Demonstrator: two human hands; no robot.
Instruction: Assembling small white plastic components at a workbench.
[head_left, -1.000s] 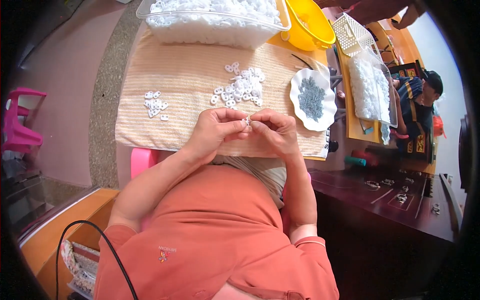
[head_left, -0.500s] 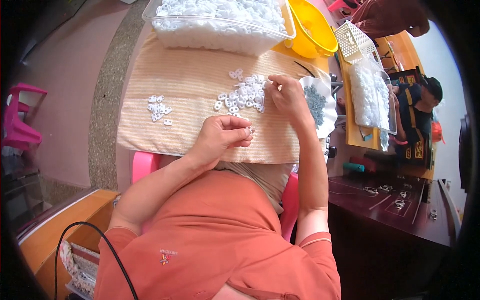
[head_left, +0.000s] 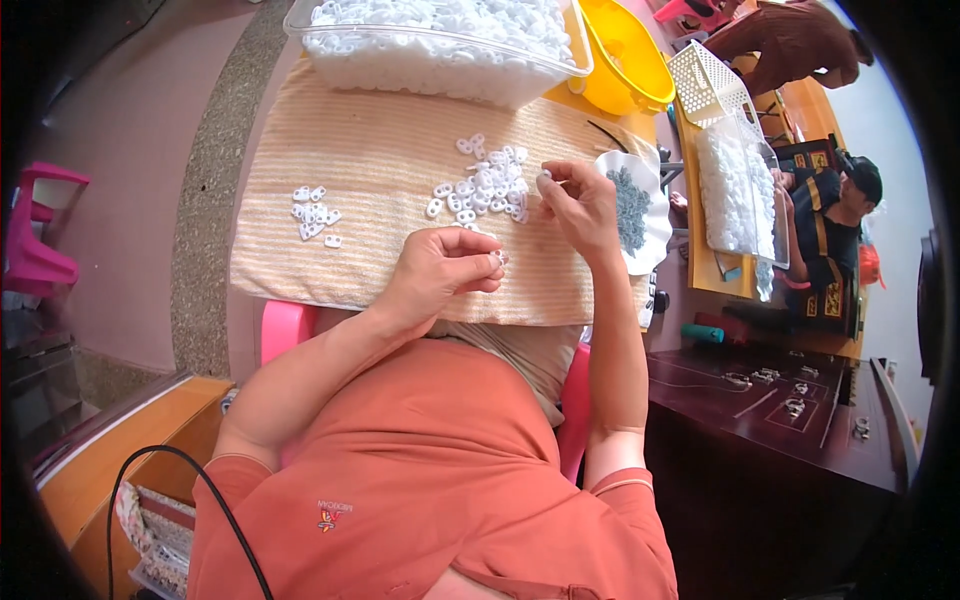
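Note:
My left hand (head_left: 435,275) is closed in a pinch over the near part of the towel, its thumb and forefinger on a small white plastic piece (head_left: 501,258). To the right of the middle pile (head_left: 490,187) of white two-holed plastic pieces, my right hand (head_left: 588,212) pinches another white plastic piece (head_left: 544,177) between thumb and fingertips. A smaller group of such pieces (head_left: 314,216) lies on the left of the striped towel (head_left: 350,130). Beside my right wrist is a white scalloped dish (head_left: 655,225) of small grey-blue parts (head_left: 628,208).
A clear tub (head_left: 440,45) heaped with white pieces stands at the far edge, beside a yellow basin (head_left: 628,60). To the right, another person (head_left: 830,215) sits by a second clear bin (head_left: 738,190) and a white perforated basket (head_left: 700,85). A dark cabinet (head_left: 770,400) stands at lower right.
My right hand has drawn slightly away from the pile's right edge, and a white piece now shows in its fingertips. My left hand has hardly moved.

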